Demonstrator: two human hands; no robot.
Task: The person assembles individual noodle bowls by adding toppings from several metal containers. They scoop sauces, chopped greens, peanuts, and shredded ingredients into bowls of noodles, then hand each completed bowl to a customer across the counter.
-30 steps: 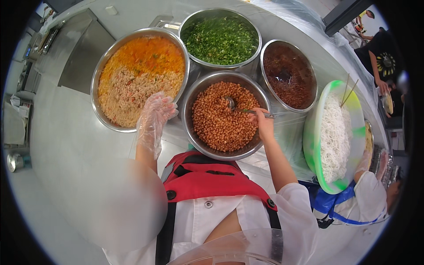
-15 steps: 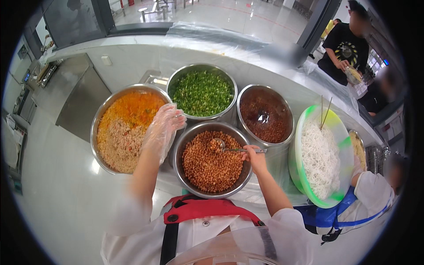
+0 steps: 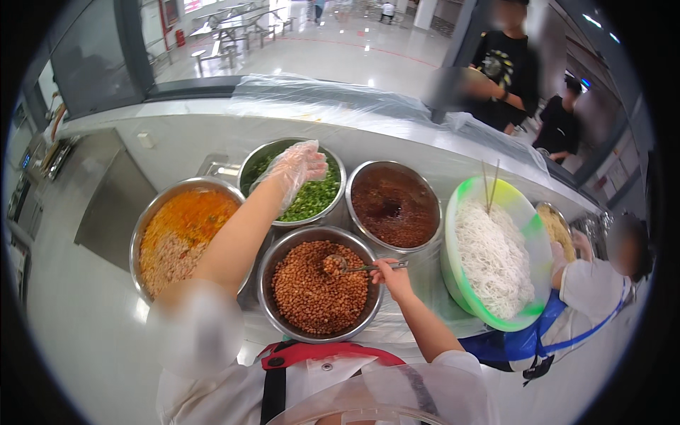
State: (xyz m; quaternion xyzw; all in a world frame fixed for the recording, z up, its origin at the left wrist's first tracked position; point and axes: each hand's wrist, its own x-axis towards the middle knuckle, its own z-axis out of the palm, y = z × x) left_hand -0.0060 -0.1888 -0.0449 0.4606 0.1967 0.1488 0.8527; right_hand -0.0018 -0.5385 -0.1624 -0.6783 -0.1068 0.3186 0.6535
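Note:
My right hand [image 3: 393, 278] grips the handle of a metal spoon [image 3: 368, 268]. The spoon's bowl, loaded with peanut-like brown pieces [image 3: 319, 304], rests among them in a steel basin [image 3: 267, 301]. In a clear plastic glove, my left hand [image 3: 301, 166] hangs over a steel basin [image 3: 341, 191] of chopped green onions [image 3: 312, 202]. Its fingers look curled together; what they hold, if anything, is hidden. My left forearm crosses above a basin of minced filling [image 3: 170, 258] with orange oil on its far side.
Right of the green onions stands a basin of dark red-brown sauce [image 3: 393, 205]. Farther right, a green-and-white tub [image 3: 453, 283] holds white noodles with two sticks standing in it. A co-worker [image 3: 595, 273] is beside it. People stand beyond the plastic-covered counter ledge [image 3: 340, 110].
My left hand has moved away from the minced filling's edge, up and right over the green onions. The right hand keeps the spoon in the brown pieces. The view has shifted.

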